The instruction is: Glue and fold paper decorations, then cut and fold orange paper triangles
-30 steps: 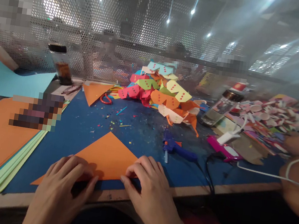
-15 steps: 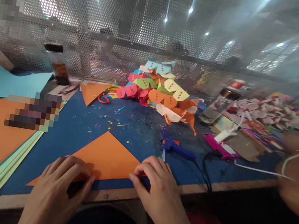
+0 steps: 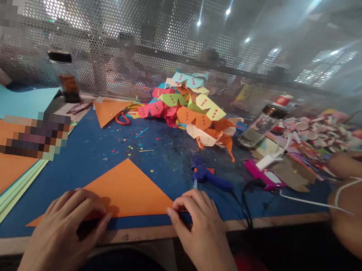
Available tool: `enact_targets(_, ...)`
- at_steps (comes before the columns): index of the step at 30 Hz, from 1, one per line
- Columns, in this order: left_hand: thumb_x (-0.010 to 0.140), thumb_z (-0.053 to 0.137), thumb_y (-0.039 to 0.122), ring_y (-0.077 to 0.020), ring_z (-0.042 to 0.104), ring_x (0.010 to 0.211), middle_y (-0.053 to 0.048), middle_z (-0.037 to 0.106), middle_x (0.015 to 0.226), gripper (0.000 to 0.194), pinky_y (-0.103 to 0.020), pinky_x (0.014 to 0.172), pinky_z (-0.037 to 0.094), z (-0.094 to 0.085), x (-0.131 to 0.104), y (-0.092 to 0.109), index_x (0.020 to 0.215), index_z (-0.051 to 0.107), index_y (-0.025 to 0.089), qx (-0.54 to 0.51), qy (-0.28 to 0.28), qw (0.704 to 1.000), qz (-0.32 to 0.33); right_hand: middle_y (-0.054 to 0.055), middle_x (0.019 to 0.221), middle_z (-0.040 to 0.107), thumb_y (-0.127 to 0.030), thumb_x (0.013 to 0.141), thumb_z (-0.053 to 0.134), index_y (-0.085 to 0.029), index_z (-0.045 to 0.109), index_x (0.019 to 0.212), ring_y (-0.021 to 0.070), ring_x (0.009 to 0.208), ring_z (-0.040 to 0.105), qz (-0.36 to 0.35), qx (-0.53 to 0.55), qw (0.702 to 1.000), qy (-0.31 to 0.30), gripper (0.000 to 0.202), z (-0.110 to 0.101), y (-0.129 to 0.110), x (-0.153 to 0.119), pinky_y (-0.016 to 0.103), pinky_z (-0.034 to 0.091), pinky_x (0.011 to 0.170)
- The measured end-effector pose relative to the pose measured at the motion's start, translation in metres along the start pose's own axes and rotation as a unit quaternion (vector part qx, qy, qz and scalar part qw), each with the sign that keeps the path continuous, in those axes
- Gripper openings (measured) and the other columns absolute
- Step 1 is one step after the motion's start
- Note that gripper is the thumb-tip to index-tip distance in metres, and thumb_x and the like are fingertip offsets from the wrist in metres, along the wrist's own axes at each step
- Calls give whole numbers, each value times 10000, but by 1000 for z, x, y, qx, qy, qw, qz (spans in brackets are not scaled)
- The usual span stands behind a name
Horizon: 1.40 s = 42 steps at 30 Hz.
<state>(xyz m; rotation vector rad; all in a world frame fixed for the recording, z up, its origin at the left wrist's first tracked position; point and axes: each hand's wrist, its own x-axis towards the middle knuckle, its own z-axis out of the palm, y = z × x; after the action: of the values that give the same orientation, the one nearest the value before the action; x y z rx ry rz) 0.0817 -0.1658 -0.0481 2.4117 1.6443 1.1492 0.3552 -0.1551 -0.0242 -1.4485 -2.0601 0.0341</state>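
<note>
On the blue table [image 3: 171, 152], near side, the orange paper triangle [image 3: 134, 190] seems folded once, no further crease visible; right hand [image 3: 197, 225] pinches its edge, left hand [image 3: 68, 218] covers its left part, grip unclear.

A: State the light sources.

B: Small overhead lamps [image 3: 228, 12], several flaring into pale streaks, strongest at upper right. Backlight appears as bright dots through the perforated metal screen [image 3: 80, 9].

A: Exposure at the work surface?

B: Moderate. The triangular orange paper [image 3: 129, 187] reads clearly; a soft shadow falls on it beside the left hand [image 3: 66, 220]. Below the table edge [image 3: 138, 234], lower right is near black.

A: Defects?

B: Haze at upper right; stretching toward the right margin. The co-worker's arm [image 3: 356, 209] is blurred. Mosaic blocks mask several patches.
</note>
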Motion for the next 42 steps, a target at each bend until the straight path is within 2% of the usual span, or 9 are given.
enact_targets(11,985,538,451,-246,551,920,-18,624,927,223,-398,812,414,0,0,2,887,598,260,5,-2,1000,-11,22,878,589,-139,909,634,-226,529,844,222,853,561,3,11,1000,17,151,-2,9,-5,366,442,757)
enact_targets(20,955,607,407,-217,569,885,-6,635,925,146,-362,798,419,1,0,-8,923,605,265,28,5,999,46,34,921,596,-103,906,572,-231,535,970,218,879,578,15,39,999,29,148,-2,12,-6,354,492,765)
enact_targets(26,949,611,399,-218,581,875,-7,642,912,145,-360,787,430,0,-1,-9,903,607,262,41,5,998,48,35,917,602,-54,903,488,-229,538,979,197,858,598,12,52,997,47,197,-3,18,-9,330,513,745)
enact_targets(30,949,601,409,-223,581,868,-9,647,900,166,-359,774,435,0,0,-7,876,610,259,35,6,999,36,61,995,606,-44,921,442,-226,560,1014,200,931,614,10,67,992,110,236,-6,10,-12,320,525,762)
enact_targets(33,944,601,397,-223,590,852,-8,657,891,158,-354,759,443,-1,2,-7,865,617,261,28,4,999,30,79,1047,613,-58,942,462,-224,573,1055,221,1012,602,-26,60,986,154,229,-7,-12,-10,371,506,857)
enact_targets(35,932,623,394,-221,599,841,-6,662,890,147,-353,761,450,0,3,-8,867,618,262,27,-1,999,34,73,1027,634,-69,953,485,-223,578,1088,219,990,603,-68,79,988,110,225,-4,-31,-5,383,493,858)
enact_targets(37,930,632,389,-219,604,845,-6,664,898,136,-353,767,453,0,3,-8,881,619,262,25,0,999,38,56,997,660,-116,966,529,-227,593,1080,220,950,606,-97,96,990,39,171,3,-49,2,386,482,832)
enact_targets(42,955,605,365,-226,593,907,-13,656,934,102,-366,805,440,-2,0,-7,945,615,264,7,-8,1000,29,24,962,661,-218,943,665,-221,614,957,225,944,590,-95,88,990,-56,53,26,-66,19,404,449,861)
